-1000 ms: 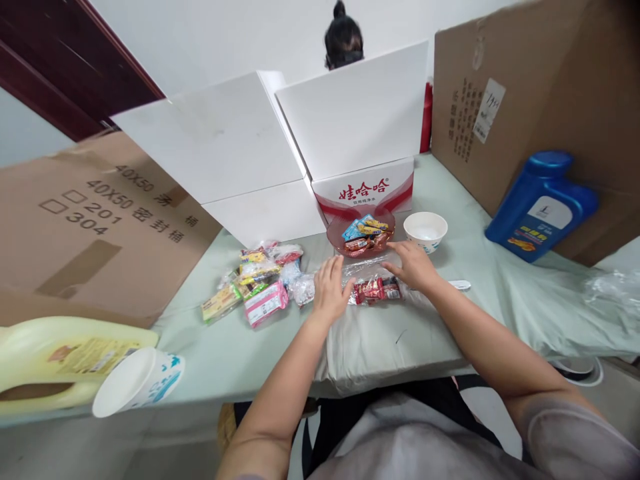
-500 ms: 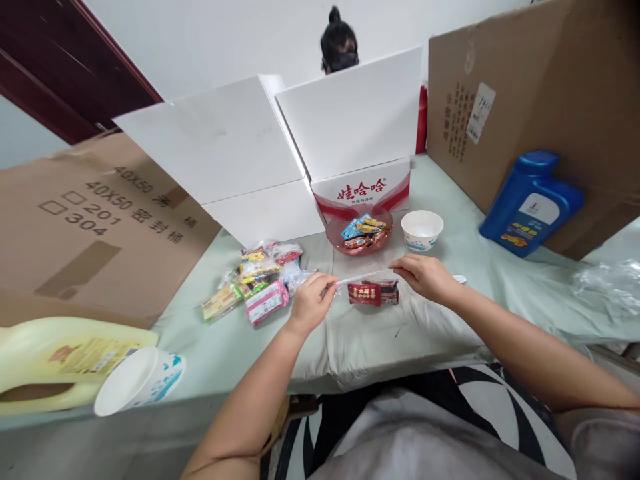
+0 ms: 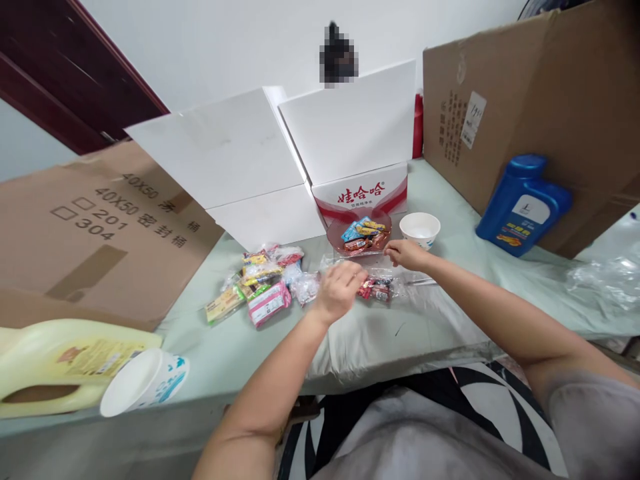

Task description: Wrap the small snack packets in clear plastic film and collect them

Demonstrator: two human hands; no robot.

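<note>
A clear plastic bag (image 3: pixel 400 285) with red snack packets (image 3: pixel 376 289) in it lies on the pale green table cover (image 3: pixel 430 313) in front of me. My left hand (image 3: pixel 340 288) rests curled on the bag's left end. My right hand (image 3: pixel 406 254) is closed at the bag's far right corner, just beside a red bowl (image 3: pixel 334 239) filled with wrapped snacks. How much of the bag each hand grips is partly hidden.
A pile of snack packets (image 3: pixel 263 283) lies to the left. A white paper bowl (image 3: pixel 420 229) stands right of the red bowl, a white box (image 3: pixel 350 143) behind it. A blue jug (image 3: pixel 523 203), brown cartons (image 3: pixel 525 93), a yellow jug (image 3: pixel 60 363) and a tipped paper cup (image 3: pixel 143 380) ring the table.
The bag, held up stretched between both hands half a second ago, now lies lower on the table. My left hand moved right over it; my right hand moved back toward the red bowl.
</note>
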